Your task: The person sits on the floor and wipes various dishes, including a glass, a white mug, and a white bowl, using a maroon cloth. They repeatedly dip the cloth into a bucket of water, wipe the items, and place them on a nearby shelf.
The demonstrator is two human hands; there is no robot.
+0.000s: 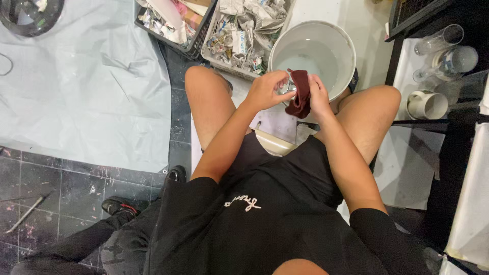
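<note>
Left hand [265,90] fingers pinch a shiny glass [285,87], right hand [318,97] fingers clamp a soft maroon cloth [300,94], round white bucket [346,51] rim just beyond.

place: workshop | cues: paint-flecked tile floor [76,191]; crates of crumpled newspaper [244,30]; spread plastic sheet [81,86]

There are 2 hands, the left hand [265,90] and the right hand [319,97], with 1 dark red cloth [300,94] and 1 small clear glass piece [285,87] between them. 1 white bucket [346,46] of water stands beyond the knees. 2 crates are in view: 1 black crate [196,43] and 1 pale crate [224,65], both holding crumpled paper. On the right sit 2 clear glasses [440,38] [453,62] and 1 white cup [427,105]. 1 grey sheet [86,97] covers the floor, and 2 black shoes [177,174] [118,206] show at lower left.
</note>
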